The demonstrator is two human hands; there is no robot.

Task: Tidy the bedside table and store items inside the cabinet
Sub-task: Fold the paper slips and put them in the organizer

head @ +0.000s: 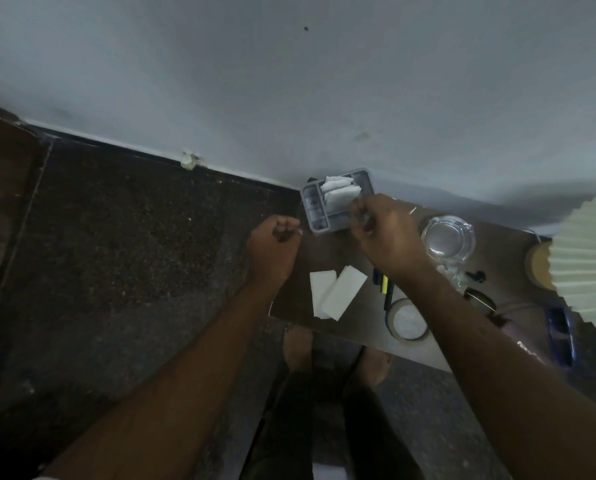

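A grey divided organiser tray [364,177] stands at the far left corner of the brown bedside table [298,299], with white folded packets [338,192] in its big compartment. My right hand [385,232] hovers at the tray's near right side, fingers curled around something small and clear that I cannot make out. My left hand [275,245] is fisted just left of the table's edge, over the floor; whether it pinches anything is unclear. Two white paper pieces [334,296] lie on the table in front of the tray.
A glass ashtray [447,239], pens [386,285], a tape roll [408,320], dark glasses [480,301] and a blue object [561,332] lie to the right. A pleated lampshade [591,261] overhangs the right end. Dark speckled floor [134,244] lies left; my feet show under the table.
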